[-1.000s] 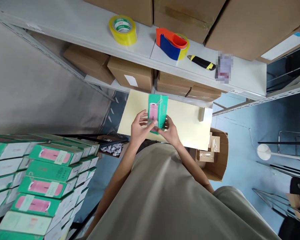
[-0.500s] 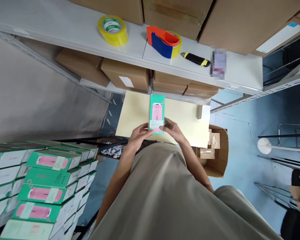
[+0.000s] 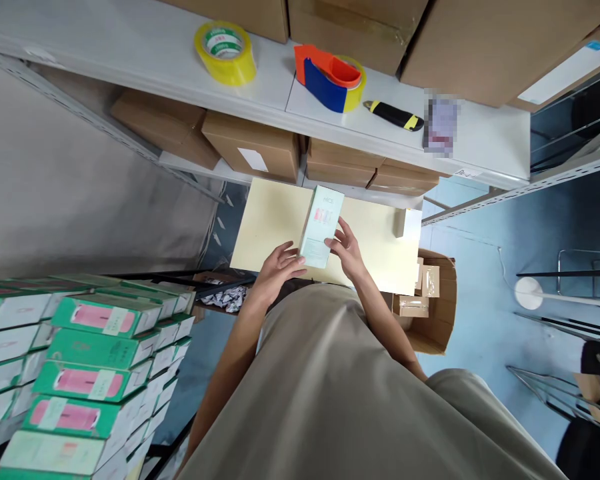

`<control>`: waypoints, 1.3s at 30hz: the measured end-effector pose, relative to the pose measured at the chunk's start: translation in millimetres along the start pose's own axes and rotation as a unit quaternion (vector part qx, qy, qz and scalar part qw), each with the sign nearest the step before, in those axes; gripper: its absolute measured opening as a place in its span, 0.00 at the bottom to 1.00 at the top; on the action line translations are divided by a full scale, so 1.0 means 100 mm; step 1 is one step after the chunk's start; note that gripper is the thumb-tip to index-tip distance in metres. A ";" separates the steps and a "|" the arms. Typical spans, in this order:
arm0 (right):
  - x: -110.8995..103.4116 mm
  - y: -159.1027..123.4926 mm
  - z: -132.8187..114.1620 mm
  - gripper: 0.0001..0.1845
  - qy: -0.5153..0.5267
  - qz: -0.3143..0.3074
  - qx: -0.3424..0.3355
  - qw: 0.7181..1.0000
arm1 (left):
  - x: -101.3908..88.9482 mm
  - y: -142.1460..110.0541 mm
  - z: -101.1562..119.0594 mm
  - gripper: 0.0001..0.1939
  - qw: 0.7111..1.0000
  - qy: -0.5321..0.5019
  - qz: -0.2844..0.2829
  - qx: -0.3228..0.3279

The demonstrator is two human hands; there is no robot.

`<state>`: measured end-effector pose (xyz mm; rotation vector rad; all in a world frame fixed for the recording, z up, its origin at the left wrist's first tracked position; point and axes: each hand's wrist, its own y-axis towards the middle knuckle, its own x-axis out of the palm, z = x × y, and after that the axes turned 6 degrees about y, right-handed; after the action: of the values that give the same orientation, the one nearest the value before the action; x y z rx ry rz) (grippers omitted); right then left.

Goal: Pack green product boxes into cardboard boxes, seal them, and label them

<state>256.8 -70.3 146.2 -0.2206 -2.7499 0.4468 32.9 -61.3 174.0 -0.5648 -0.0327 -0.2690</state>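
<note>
In the head view, a pale green box (image 3: 324, 223) is tilted over a cream tabletop (image 3: 275, 213). Taking that box as the clock's centre, the right hand (image 3: 349, 252) at four o'clock holds its side between thumb and fingers. The left hand (image 3: 277, 272), at eight, has its thumb at the lower corner, fingers loosely curved; whether it grips, I cannot tell. A small white box (image 3: 411, 223) stands at three, stacked green boxes (image 3: 90, 347) at eight, a tape dispenser (image 3: 325, 83) at twelve, a cutter knife (image 3: 393, 115) at one.
</note>
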 end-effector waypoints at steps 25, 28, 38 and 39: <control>0.10 0.06 0.07 0.66 -0.045 -0.007 -0.048 0.998 | 0.39 -0.40 -0.10 0.41 0.912 0.279 0.200 0.224; 0.10 -0.02 -0.04 0.61 -0.026 -0.004 -0.061 0.998 | 0.26 -0.35 -0.09 0.39 0.962 0.125 0.168 0.177; 0.18 -0.04 -0.10 0.56 0.039 -0.065 -0.036 0.996 | 0.09 -0.31 -0.28 0.14 0.925 -0.369 0.048 -0.078; 0.19 -0.04 -0.10 0.57 0.039 -0.068 -0.037 0.996 | 0.09 -0.31 -0.30 0.14 0.918 -0.382 0.044 -0.100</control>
<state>242.0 -67.6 162.7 -0.0658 -2.6863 0.2944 32.5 -104.6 165.4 -0.8468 -0.7445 0.0537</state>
